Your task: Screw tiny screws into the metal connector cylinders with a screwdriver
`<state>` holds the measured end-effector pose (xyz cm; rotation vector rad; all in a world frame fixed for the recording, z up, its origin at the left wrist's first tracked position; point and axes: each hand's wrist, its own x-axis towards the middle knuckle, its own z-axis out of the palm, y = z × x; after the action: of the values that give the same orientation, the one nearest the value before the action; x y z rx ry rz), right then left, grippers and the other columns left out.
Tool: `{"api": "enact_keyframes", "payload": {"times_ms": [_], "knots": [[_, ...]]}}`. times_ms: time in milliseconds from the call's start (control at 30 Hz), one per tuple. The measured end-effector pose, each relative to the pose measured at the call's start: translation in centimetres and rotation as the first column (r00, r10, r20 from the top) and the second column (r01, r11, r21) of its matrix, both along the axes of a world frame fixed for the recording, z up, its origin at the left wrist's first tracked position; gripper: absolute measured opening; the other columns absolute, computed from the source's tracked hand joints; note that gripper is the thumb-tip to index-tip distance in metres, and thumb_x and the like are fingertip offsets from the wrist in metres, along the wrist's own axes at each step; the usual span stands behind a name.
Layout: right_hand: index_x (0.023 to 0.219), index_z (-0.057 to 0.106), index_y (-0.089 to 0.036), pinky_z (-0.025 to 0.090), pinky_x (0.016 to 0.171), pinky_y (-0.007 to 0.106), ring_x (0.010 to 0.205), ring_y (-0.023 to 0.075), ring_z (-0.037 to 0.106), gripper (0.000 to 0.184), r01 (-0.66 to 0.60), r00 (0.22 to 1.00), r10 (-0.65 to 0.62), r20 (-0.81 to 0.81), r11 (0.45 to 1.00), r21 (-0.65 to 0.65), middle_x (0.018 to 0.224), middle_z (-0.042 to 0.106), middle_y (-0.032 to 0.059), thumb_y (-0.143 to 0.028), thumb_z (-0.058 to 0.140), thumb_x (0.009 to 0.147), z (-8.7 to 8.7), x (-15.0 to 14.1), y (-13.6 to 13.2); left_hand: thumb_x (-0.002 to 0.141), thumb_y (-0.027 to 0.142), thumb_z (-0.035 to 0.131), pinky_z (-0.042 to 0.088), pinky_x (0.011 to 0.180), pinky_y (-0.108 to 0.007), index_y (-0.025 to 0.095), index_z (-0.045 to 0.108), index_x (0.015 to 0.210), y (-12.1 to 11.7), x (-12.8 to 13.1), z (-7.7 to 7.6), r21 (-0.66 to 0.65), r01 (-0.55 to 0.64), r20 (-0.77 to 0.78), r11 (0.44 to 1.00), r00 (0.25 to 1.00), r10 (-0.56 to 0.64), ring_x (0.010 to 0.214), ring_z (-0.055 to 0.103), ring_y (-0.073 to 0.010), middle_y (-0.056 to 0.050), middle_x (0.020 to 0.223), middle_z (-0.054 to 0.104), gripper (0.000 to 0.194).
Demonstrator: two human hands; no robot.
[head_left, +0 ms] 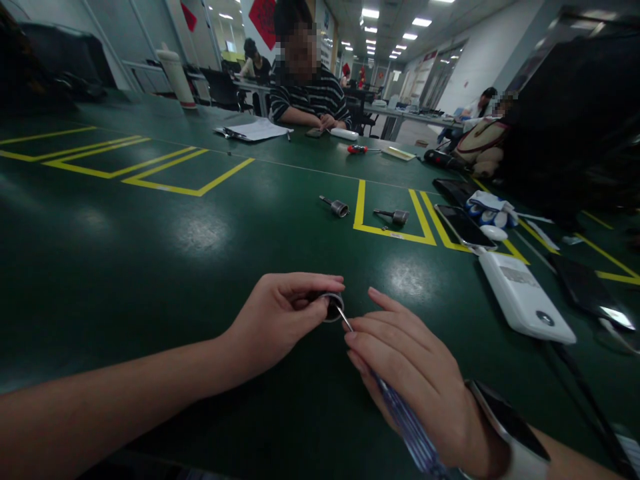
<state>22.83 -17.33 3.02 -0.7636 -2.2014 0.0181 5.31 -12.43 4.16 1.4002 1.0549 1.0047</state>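
My left hand (283, 317) is closed around a small hole saw (330, 319), its open metal rim facing me and the rest hidden by my fingers. In my right hand (417, 363) is a screwdriver (407, 427) with a clear blue handle. Its thin shaft slants up to the left, and the tip reaches inside the rim of the cup. What the tip touches in there is too dark to make out. Beyond my hands lie a second hole saw (340, 208) and a third hole saw (399, 217), the latter within a yellow taped outline beside tiny metal bits.
On the green table (125, 267), a white power bank (525, 297), a phone (465, 225) and gloves (493, 208) lie to the right. Farther back are a red screwdriver (357, 149), papers (257, 129) and a white bottle (176, 77). Across the table sits a person (310, 100).
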Motion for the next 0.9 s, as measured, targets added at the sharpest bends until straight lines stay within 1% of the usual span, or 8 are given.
{"api": "enact_keyframes", "payload": {"times_ms": [133,333,467,667,800,900], "knots": [[0.096,0.062,-0.008,0.048,0.099,0.046,0.086,0.0182,0.067,0.014,-0.012,1.0,0.011,0.024,0.998,0.056,0.09,0.073,0.01,-0.008,0.052,0.087,0.08,0.0,0.06,0.068,0.009,0.063,0.057,0.081,-0.026,0.019,0.075,0.079,-0.01,0.06,0.11,-0.014,-0.006,-0.004,1.0,1.0,0.006,0.086,0.07,-0.0176,-0.003,0.096,0.074,0.02],[0.096,0.063,-0.009,0.048,0.099,0.046,0.087,0.0195,0.068,0.015,-0.025,0.999,0.023,0.034,0.998,0.056,0.088,0.073,0.0098,-0.008,0.051,0.087,0.11,0.02,-0.01,0.067,0.01,0.063,0.057,0.083,-0.028,0.02,0.075,0.079,0.06,0.04,0.08,-0.015,-0.016,0.001,1.0,1.0,0.016,0.089,0.069,-0.0188,-0.003,0.096,0.074,0.02],[0.096,0.063,-0.01,0.049,0.099,0.045,0.086,0.0189,0.068,0.015,-0.004,1.0,0.002,0.026,0.999,0.054,0.089,0.073,0.0095,-0.008,0.051,0.087,0.1,-0.07,-0.05,0.067,0.01,0.063,0.057,0.081,-0.027,0.02,0.075,0.078,0.07,0.01,0.02,-0.011,-0.028,0.003,1.0,1.0,0.028,0.088,0.07,-0.0179,-0.003,0.094,0.075,0.019],[0.098,0.062,-0.008,0.047,0.101,0.046,0.088,0.0195,0.067,0.016,-0.041,0.998,0.038,0.045,0.997,0.062,0.09,0.073,0.0096,-0.007,0.054,0.084,0.04,0.14,-0.06,0.067,0.01,0.063,0.057,0.077,-0.023,0.019,0.075,0.08,0.09,-0.05,0.04,-0.008,-0.044,0.005,0.999,0.999,0.044,0.084,0.07,-0.0154,-0.002,0.093,0.075,0.019],[0.099,0.062,-0.008,0.048,0.099,0.045,0.086,0.0197,0.067,0.017,-0.019,0.999,0.015,0.048,0.996,0.088,0.09,0.073,0.01,-0.007,0.052,0.085,0.01,0.14,-0.01,0.068,0.01,0.064,0.057,0.078,-0.023,0.018,0.074,0.083,0.04,-0.02,0.03,-0.021,-0.049,-0.009,0.999,0.999,0.049,0.083,0.07,-0.0154,-0.003,0.094,0.075,0.02],[0.099,0.061,-0.007,0.047,0.101,0.046,0.087,0.0198,0.067,0.016,-0.015,0.998,0.011,0.057,0.997,0.078,0.092,0.072,0.0104,-0.006,0.053,0.085,-0.04,0.11,0.01,0.067,0.01,0.065,0.057,0.079,-0.023,0.018,0.074,0.083,-0.03,0.0,-0.01,-0.016,-0.047,0.005,0.999,0.999,0.048,0.085,0.07,-0.0156,-0.003,0.095,0.074,0.02]]}}
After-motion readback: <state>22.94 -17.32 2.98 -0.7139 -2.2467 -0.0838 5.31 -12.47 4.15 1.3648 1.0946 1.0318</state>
